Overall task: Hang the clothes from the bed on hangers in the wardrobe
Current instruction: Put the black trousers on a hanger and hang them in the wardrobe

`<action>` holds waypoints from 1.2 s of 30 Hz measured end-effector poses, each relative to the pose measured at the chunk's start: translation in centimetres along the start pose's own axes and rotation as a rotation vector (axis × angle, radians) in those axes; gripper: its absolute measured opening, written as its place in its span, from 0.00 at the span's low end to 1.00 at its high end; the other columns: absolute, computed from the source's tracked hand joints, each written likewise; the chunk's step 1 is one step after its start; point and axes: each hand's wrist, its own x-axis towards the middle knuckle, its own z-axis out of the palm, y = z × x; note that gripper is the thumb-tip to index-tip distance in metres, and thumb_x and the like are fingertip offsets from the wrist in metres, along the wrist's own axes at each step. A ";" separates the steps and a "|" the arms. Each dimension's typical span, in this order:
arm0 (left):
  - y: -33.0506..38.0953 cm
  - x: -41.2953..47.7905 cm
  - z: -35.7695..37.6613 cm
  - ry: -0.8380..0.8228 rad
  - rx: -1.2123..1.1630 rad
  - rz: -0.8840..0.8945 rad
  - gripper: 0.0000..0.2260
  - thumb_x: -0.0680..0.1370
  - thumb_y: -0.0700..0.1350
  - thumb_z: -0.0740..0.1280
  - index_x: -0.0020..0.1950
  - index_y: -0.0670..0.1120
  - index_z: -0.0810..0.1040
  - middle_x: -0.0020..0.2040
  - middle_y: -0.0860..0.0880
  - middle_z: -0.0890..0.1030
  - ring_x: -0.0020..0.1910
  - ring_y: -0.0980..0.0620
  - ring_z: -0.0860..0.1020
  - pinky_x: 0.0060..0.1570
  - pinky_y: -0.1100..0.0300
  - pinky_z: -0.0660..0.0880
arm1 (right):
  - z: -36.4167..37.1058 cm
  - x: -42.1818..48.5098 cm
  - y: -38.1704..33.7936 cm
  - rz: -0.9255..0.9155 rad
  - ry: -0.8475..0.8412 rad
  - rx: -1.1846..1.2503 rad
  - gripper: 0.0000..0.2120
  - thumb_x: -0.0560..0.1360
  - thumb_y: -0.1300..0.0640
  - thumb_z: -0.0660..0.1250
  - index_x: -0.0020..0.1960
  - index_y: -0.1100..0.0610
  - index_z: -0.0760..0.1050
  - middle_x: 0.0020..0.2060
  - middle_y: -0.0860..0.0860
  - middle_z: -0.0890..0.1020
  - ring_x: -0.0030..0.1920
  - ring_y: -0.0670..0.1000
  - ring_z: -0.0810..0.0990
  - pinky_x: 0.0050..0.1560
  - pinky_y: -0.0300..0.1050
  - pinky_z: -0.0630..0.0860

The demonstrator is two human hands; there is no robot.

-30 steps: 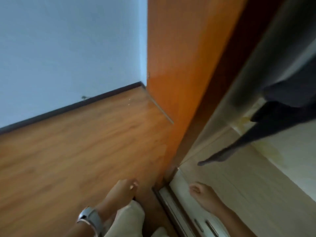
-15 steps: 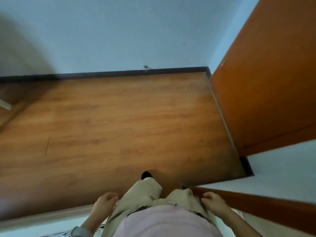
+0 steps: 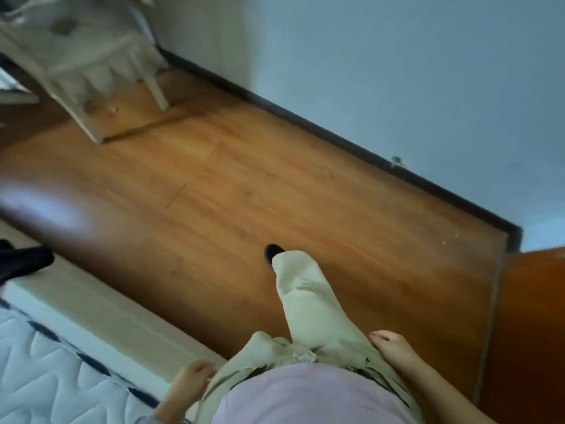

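Floorboards [image 3: 244,179] of warm brown wood fill most of the view, running at a slant from the upper left to the lower right. A pale blue wall [image 3: 412,71] takes the upper right, and a dark skirting board [image 3: 336,137] marks where it meets the floor. The bed [image 3: 101,313] occupies the lower left: a pale frame edge with a quilted white mattress [image 3: 46,371] behind it. The wardrobe [image 3: 532,316] shows only as an orange-brown side panel along the right edge, its inside out of sight.

A pale piece of furniture [image 3: 91,56] on legs stands at the upper left, blurred. The person looks down on their own body: beige trousers [image 3: 308,301] with one leg forward over the boards, and a lilac top [image 3: 305,396] at the bottom edge.

A dark garment [image 3: 24,260] lies on the far corner of the bed at the left edge, too blurred to tell its kind; it is well apart from both hands and from the wardrobe.

The right hand [image 3: 394,347] hangs beside the right hip, just next to the trousers, its fingers loosely curled and grasping nothing. The left hand [image 3: 192,381] hangs at the left hip between the trousers and the bed frame, fingers likewise slack and bent, with nothing in them. A dark shoe [image 3: 272,250] peeks out from the forward trouser leg.
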 end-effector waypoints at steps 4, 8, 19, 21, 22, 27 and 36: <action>6.1 1.9 -1.4 0.054 -0.220 -0.044 0.08 0.78 0.41 0.60 0.42 0.43 0.78 0.37 0.47 0.77 0.35 0.52 0.72 0.34 0.63 0.67 | -4.6 5.2 -10.0 -0.096 -0.024 -0.085 0.11 0.78 0.58 0.60 0.55 0.60 0.78 0.49 0.53 0.77 0.49 0.51 0.74 0.50 0.41 0.67; 13.3 2.3 -4.3 0.180 -0.387 0.008 0.07 0.79 0.42 0.59 0.51 0.45 0.76 0.47 0.46 0.80 0.44 0.49 0.76 0.39 0.61 0.70 | -7.4 9.1 -21.9 -0.140 -0.086 -0.214 0.12 0.78 0.57 0.59 0.58 0.60 0.75 0.45 0.52 0.79 0.46 0.52 0.75 0.42 0.43 0.69; 13.2 5.1 -13.4 0.323 -0.982 -0.278 0.08 0.78 0.40 0.60 0.54 0.38 0.76 0.42 0.43 0.79 0.36 0.49 0.73 0.33 0.60 0.67 | 4.1 12.2 -54.1 -0.410 -0.292 -0.381 0.09 0.78 0.57 0.59 0.55 0.58 0.74 0.42 0.53 0.80 0.48 0.54 0.79 0.50 0.47 0.74; 12.3 6.7 -16.2 0.324 -1.045 -0.324 0.08 0.78 0.41 0.62 0.53 0.39 0.77 0.44 0.42 0.80 0.37 0.48 0.75 0.34 0.60 0.69 | 7.8 12.0 -58.5 -0.421 -0.309 -0.346 0.08 0.78 0.57 0.59 0.54 0.58 0.74 0.42 0.53 0.79 0.46 0.53 0.78 0.47 0.46 0.73; 11.8 7.6 -17.8 0.333 -1.055 -0.347 0.08 0.77 0.41 0.63 0.52 0.39 0.78 0.47 0.41 0.81 0.41 0.47 0.77 0.38 0.59 0.71 | 9.5 11.8 -60.4 -0.420 -0.306 -0.345 0.08 0.78 0.58 0.59 0.54 0.58 0.73 0.42 0.53 0.79 0.45 0.53 0.78 0.47 0.46 0.73; 11.9 10.6 -27.9 0.339 -1.084 -0.334 0.07 0.76 0.40 0.63 0.39 0.42 0.77 0.40 0.45 0.77 0.42 0.48 0.73 0.40 0.59 0.69 | 17.1 10.1 -67.6 -0.397 -0.324 -0.515 0.09 0.79 0.58 0.58 0.55 0.60 0.74 0.40 0.54 0.79 0.42 0.53 0.77 0.37 0.43 0.69; 13.0 16.7 -45.4 0.513 -1.308 -0.268 0.05 0.79 0.43 0.60 0.52 0.47 0.74 0.49 0.47 0.79 0.51 0.47 0.77 0.46 0.56 0.70 | 27.7 8.6 -83.1 -0.370 -0.256 -0.663 0.08 0.79 0.57 0.59 0.53 0.61 0.73 0.39 0.55 0.77 0.43 0.54 0.75 0.49 0.47 0.68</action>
